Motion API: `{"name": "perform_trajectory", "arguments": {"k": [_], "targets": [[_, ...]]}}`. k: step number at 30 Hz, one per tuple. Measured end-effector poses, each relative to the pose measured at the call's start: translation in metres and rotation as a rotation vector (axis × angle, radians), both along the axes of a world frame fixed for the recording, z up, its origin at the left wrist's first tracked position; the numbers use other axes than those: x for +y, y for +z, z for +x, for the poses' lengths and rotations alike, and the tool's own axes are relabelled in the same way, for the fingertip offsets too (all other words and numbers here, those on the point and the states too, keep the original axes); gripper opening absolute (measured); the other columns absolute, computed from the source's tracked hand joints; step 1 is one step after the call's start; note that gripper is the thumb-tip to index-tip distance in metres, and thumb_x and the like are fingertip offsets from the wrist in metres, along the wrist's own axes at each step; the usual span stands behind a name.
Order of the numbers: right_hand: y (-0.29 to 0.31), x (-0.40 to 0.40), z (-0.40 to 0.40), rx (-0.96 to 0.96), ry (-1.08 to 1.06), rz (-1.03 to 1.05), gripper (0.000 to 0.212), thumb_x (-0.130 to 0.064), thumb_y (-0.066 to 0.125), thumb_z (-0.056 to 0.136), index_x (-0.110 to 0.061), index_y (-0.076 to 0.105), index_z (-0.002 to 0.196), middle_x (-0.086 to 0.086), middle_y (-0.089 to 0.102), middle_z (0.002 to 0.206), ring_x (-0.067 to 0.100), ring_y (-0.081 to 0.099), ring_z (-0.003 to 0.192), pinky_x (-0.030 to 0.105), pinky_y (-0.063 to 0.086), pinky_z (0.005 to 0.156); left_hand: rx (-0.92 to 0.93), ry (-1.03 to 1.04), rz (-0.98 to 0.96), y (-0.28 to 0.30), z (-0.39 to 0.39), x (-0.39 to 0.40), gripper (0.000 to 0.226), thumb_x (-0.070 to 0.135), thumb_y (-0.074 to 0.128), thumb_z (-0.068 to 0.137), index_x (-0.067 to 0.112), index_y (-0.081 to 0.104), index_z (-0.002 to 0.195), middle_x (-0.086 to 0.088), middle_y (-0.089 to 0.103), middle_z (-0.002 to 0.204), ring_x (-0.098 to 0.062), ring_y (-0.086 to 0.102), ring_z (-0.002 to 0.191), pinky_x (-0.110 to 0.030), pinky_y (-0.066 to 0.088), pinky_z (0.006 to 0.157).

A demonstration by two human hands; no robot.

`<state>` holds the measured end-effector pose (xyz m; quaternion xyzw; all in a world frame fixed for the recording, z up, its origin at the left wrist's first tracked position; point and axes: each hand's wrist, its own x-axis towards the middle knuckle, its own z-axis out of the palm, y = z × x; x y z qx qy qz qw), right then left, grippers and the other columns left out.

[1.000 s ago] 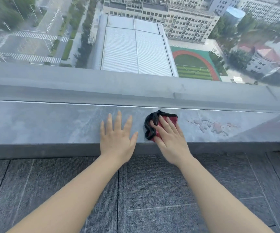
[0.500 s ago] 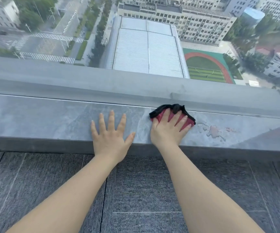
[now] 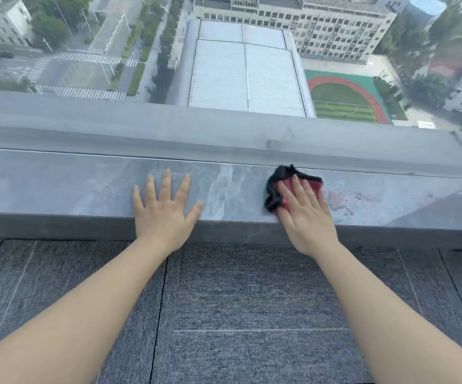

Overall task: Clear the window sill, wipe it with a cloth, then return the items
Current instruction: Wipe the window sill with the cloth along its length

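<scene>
Pressed flat on top of the crumpled red-and-black cloth [image 3: 285, 189], my right hand [image 3: 306, 217] has its fingers stretched forward and close together, palm down, not gripping. I see the cloth bunched under the fingertips, its black edge curling out on the left side and along the far side of the hand, red fabric showing between the fingers. It lies on the grey stone window sill [image 3: 58, 184], towards the sill's right part and near its far edge where the grey window frame [image 3: 169, 128] begins.

Over on the other side, my left hand [image 3: 163, 209] rests palm down on the bare stone with all fingers spread wide and the thumb angled out to the right. It holds nothing. The two hands are well apart, with a pale streaked patch of stone between them. Just to the right of the cloth I can make out some reddish blotches [image 3: 338, 200] on the sill surface. Both forearms reach over grey carpet tiles [image 3: 238, 314] below the sill. Beyond the glass are rooftops and a sports field.
</scene>
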<state>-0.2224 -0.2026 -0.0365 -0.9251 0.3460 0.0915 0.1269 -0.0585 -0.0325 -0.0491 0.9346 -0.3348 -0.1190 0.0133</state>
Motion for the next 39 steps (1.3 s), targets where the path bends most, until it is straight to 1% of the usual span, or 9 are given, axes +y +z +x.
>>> {"name": "perform_trajectory", "arguments": {"k": [5, 7, 13, 17, 21, 25, 30, 32, 39], "targets": [[-0.003, 0.003, 0.030, 0.025, -0.336, 0.031, 0.058, -0.041, 0.018, 0.096, -0.023, -0.001, 0.148, 0.011, -0.011, 0.158, 0.027, -0.012, 0.146, 0.049, -0.012, 0.115, 0.034, 0.000, -0.022, 0.004, -0.003, -0.006, 0.059, 0.048, 0.021, 0.091, 0.028, 0.002, 0.143, -0.003, -0.002, 0.157, -0.030, -0.006, 0.143, -0.049, -0.003, 0.116], [-0.002, 0.010, 0.048, 0.034, -0.363, 0.042, 0.059, -0.041, 0.018, 0.096, -0.021, -0.002, 0.148, 0.013, -0.013, 0.158, 0.031, -0.014, 0.145, 0.051, -0.013, 0.114, 0.049, -0.001, -0.049, 0.005, -0.007, -0.011, 0.057, 0.045, 0.022, 0.092, 0.027, 0.005, 0.143, -0.003, -0.001, 0.157, -0.029, -0.005, 0.143, -0.049, -0.003, 0.117], [0.000, 0.013, 0.029, -0.025, 0.148, 0.023, 0.052, -0.038, 0.020, 0.098, -0.032, 0.004, 0.147, -0.002, -0.009, 0.159, 0.017, -0.013, 0.146, 0.039, -0.014, 0.116, 0.078, -0.090, -0.070, 0.006, -0.027, -0.036, 0.054, 0.045, 0.022, 0.092, 0.032, 0.007, 0.142, -0.002, -0.001, 0.157, -0.028, -0.005, 0.143, -0.047, -0.005, 0.115], [0.004, -0.004, -0.016, 0.024, 0.209, 0.003, 0.050, -0.039, 0.018, 0.098, -0.037, 0.004, 0.146, -0.008, -0.008, 0.158, 0.011, -0.013, 0.146, 0.034, -0.016, 0.116, 0.037, -0.104, -0.072, 0.000, -0.038, -0.046, 0.054, 0.044, 0.021, 0.092, 0.032, 0.006, 0.142, -0.001, -0.001, 0.157, -0.029, -0.004, 0.143, -0.048, -0.005, 0.116], [-0.003, -0.004, -0.035, 0.029, 0.073, -0.062, 0.062, -0.051, -0.004, 0.085, -0.037, -0.003, 0.146, -0.008, -0.011, 0.158, 0.007, -0.022, 0.140, 0.034, -0.021, 0.112, -0.018, -0.084, -0.085, -0.005, -0.041, -0.048, 0.054, 0.045, 0.019, 0.092, 0.033, 0.005, 0.142, 0.000, 0.000, 0.157, -0.028, -0.002, 0.143, -0.048, -0.004, 0.116], [-0.004, -0.011, -0.021, 0.016, -0.217, -0.024, 0.055, -0.041, 0.014, 0.097, -0.028, -0.003, 0.147, 0.003, -0.011, 0.159, 0.022, -0.013, 0.146, 0.042, -0.013, 0.116, -0.035, -0.090, -0.086, -0.006, -0.041, -0.047, 0.053, 0.046, 0.020, 0.091, 0.034, 0.007, 0.142, 0.000, 0.003, 0.157, -0.028, -0.001, 0.143, -0.049, -0.002, 0.115], [-0.008, -0.021, 0.025, 0.016, -0.441, 0.008, 0.060, -0.041, 0.018, 0.096, -0.018, -0.001, 0.148, 0.014, -0.009, 0.158, 0.030, -0.011, 0.146, 0.048, -0.012, 0.115, -0.028, -0.091, -0.091, -0.006, -0.041, -0.046, 0.054, 0.045, 0.020, 0.091, 0.033, 0.007, 0.142, -0.001, 0.003, 0.157, -0.029, -0.002, 0.143, -0.049, -0.003, 0.115], [-0.006, -0.021, 0.032, -0.009, -0.398, 0.005, 0.060, -0.040, 0.019, 0.096, -0.017, 0.001, 0.148, 0.014, -0.006, 0.158, 0.031, -0.010, 0.146, 0.048, -0.010, 0.116, -0.023, -0.101, -0.075, -0.006, -0.041, -0.047, 0.054, 0.045, 0.020, 0.092, 0.033, 0.006, 0.142, -0.001, 0.002, 0.157, -0.029, -0.003, 0.143, -0.049, -0.003, 0.115], [-0.001, -0.024, -0.009, -0.045, 0.169, -0.006, 0.053, -0.033, 0.021, 0.099, -0.026, 0.003, 0.148, -0.002, -0.005, 0.159, 0.013, -0.009, 0.147, 0.031, -0.014, 0.116, 0.035, -0.099, -0.067, 0.003, -0.039, -0.052, 0.053, 0.041, 0.025, 0.092, 0.029, 0.013, 0.142, -0.002, 0.006, 0.156, -0.029, 0.000, 0.143, -0.049, -0.001, 0.115]]}}
